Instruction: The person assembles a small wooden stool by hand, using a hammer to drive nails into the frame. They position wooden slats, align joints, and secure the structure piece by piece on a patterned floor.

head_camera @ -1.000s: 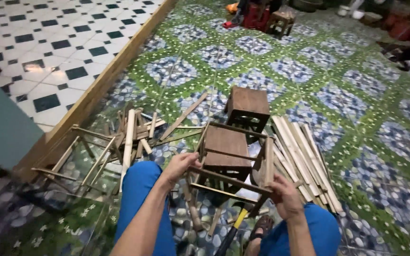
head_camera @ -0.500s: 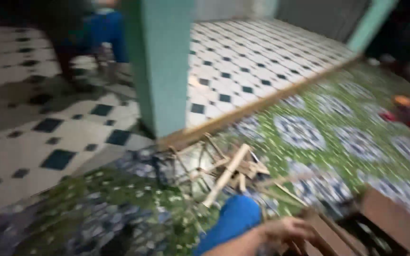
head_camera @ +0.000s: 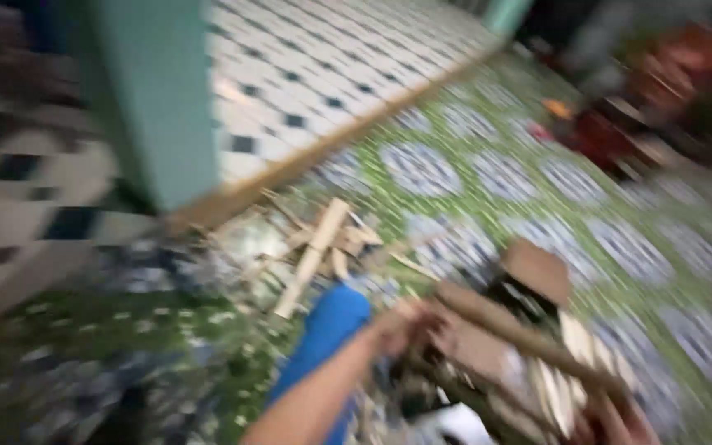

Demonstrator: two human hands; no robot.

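1. Blur smears the whole head view; a teal pillar [head_camera: 154,99] stands at ten o'clock, with checkered black-and-white floor tiles [head_camera: 306,74] beside it toward twelve.
2. Loose wooden slats [head_camera: 315,247] lie in a heap near centre, on the green patterned floor [head_camera: 455,165], just beyond a blue-clad knee [head_camera: 327,325].
3. At six o'clock the left hand [head_camera: 405,325] is curled shut around the near end of a wooden stool frame [head_camera: 529,338].
4. A second small stool [head_camera: 537,272] stands just behind the frame, at four o'clock.
5. At five o'clock the right hand [head_camera: 620,420] touches the frame's far end; its grip cannot be told.
6. No container is discernible.
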